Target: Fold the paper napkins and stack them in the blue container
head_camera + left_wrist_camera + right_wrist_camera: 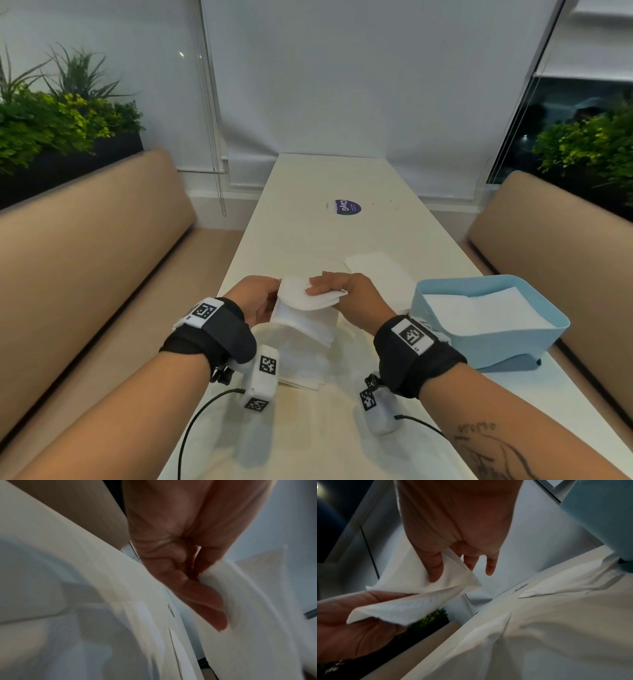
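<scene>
A white paper napkin (308,301) hangs bent over in the air above the table, held between both hands. My left hand (260,299) pinches its left edge; the left wrist view shows the fingers (197,595) curled against the napkin (248,615). My right hand (337,291) pinches the right corner, thumb on top; in the right wrist view the fingers (435,568) clamp the napkin (423,599). A stack of flat napkins (301,370) lies on the table under the hands. The blue container (513,346) stands at the right with folded napkins (479,311) inside.
Another flat napkin (376,270) lies on the white table (308,233) beyond the right hand. A round purple sticker (346,207) sits further back. Tan bench seats (85,267) flank the table, with planters behind them.
</scene>
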`<state>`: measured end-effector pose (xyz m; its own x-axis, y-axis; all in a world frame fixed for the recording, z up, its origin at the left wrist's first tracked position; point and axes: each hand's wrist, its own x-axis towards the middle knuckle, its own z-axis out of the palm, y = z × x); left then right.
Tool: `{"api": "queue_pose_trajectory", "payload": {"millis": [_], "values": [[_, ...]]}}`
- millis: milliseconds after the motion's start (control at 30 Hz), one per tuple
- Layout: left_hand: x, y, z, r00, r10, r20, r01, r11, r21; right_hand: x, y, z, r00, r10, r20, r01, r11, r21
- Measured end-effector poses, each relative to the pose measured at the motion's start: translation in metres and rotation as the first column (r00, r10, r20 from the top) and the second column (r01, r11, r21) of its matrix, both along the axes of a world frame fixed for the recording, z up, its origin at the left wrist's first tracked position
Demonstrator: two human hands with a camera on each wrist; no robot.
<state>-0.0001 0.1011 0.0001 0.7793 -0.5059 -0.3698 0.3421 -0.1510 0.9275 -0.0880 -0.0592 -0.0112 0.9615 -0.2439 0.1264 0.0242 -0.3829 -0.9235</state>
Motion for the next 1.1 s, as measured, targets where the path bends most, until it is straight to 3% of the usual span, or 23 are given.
{"api": "queue_pose_trajectory", "payload": {"millis": [367, 500, 600, 667, 767, 800, 933, 1100], "values": [[-0.005, -0.001, 0.004, 0.997, 0.065, -0.036, -0.068, 0.995, -0.079, -0.001, 0.002, -0.007, 0.999, 0.044, -0.013, -0.046, 0.95, -0.309], [-0.006, -0.002, 0.003, 0.993, 0.059, 0.105, -0.062, 0.998, 0.026, -0.001, 0.004, -0.006, 0.993, 0.098, -0.067, -0.118, 0.889, -0.443], [-0.003, 0.0, 0.001, 0.974, 0.003, 0.228, -0.037, 0.989, 0.145, -0.007, 0.003, 0.002, 0.982, 0.126, -0.143, -0.167, 0.929, -0.329], [-0.002, 0.001, 0.002, 0.958, -0.044, 0.285, -0.008, 0.983, 0.181, -0.01, -0.001, 0.014, 0.98, 0.149, -0.133, -0.163, 0.982, -0.099], [-0.004, 0.002, 0.002, 0.92, -0.128, 0.371, 0.051, 0.976, 0.211, -0.012, -0.008, 0.029, 0.995, 0.045, -0.088, -0.026, 0.976, 0.214], [-0.005, 0.001, 0.002, 0.906, -0.161, 0.392, 0.076, 0.972, 0.223, -0.01, -0.009, 0.032, 0.993, 0.005, -0.119, 0.021, 0.976, 0.218], [-0.011, -0.004, 0.004, 0.879, -0.231, 0.416, 0.153, 0.965, 0.212, -0.005, -0.007, 0.033, 0.964, -0.093, -0.251, 0.084, 0.995, -0.049], [-0.015, -0.009, 0.008, 0.857, -0.261, 0.445, 0.177, 0.959, 0.221, -0.003, -0.005, 0.025, 0.961, -0.103, -0.255, 0.081, 0.992, -0.094]]}}
